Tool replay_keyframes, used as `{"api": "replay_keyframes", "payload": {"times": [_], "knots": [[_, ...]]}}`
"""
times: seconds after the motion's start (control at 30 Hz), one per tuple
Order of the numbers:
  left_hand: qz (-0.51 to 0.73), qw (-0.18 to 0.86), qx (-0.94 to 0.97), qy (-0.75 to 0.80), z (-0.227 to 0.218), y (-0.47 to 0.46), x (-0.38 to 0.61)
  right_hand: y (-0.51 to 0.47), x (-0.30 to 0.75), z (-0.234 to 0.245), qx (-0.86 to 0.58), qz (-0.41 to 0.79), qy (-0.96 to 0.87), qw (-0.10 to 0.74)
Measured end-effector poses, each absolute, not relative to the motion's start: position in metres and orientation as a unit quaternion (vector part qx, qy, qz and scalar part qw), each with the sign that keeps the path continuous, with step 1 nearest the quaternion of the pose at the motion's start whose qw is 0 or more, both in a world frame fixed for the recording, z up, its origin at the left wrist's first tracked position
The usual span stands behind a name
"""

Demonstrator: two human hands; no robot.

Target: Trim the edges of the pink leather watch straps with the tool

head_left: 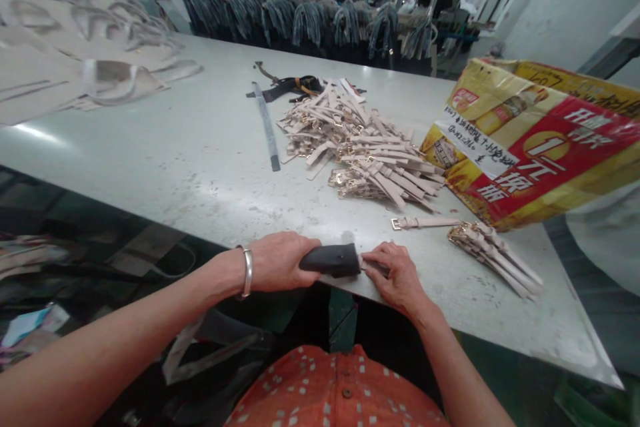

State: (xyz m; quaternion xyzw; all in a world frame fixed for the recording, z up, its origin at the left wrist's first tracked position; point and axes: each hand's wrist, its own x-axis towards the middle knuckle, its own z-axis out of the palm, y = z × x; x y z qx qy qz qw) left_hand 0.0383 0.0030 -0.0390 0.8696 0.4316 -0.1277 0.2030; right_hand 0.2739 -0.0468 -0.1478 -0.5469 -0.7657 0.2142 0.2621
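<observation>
Near the table's front edge, my left hand (283,260) is closed round a black, handle-like piece (333,260). My right hand (397,277) pinches a narrow strip at that piece's right end; the fingers hide most of it, and it looks like a strap. Just beyond my right hand lies a single beige buckled strap (425,222). To its right is a bundle of beige buckled straps (500,263). A larger heap of such straps (365,140) spreads over the middle of the table.
A yellow and red carton (530,140) with handwriting stands at the table's right. Left of the heap lies a flat grey strip (265,127), with black straps (295,87) behind. Beige bag pieces (100,67) cover the far left of the table (200,140). Grey bundles (305,20) hang beyond.
</observation>
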Motion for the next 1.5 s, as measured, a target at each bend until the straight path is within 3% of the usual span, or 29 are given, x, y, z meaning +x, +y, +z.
{"api": "replay_keyframes", "payload": {"times": [0.6, 0.8, 1.1, 1.5], "knots": [[-0.040, 0.227, 0.842, 0.489, -0.050, -0.003, 0.033, -0.048, 0.274, -0.138, -0.555, 0.208, -0.770, 0.237], [-0.084, 0.224, 0.843, 0.482, -0.049, -0.015, 0.031, -0.049, 0.273, -0.131, -0.582, 0.175, -0.771, 0.191], [-0.032, 0.248, 0.837, 0.487, -0.069, -0.010, 0.046, -0.056, 0.277, -0.124, -0.670, 0.092, -0.718, 0.164], [-0.022, 0.274, 0.810, 0.517, -0.065, -0.025, 0.036, -0.059, 0.449, -0.108, -0.774, -0.040, -0.560, 0.294]]}}
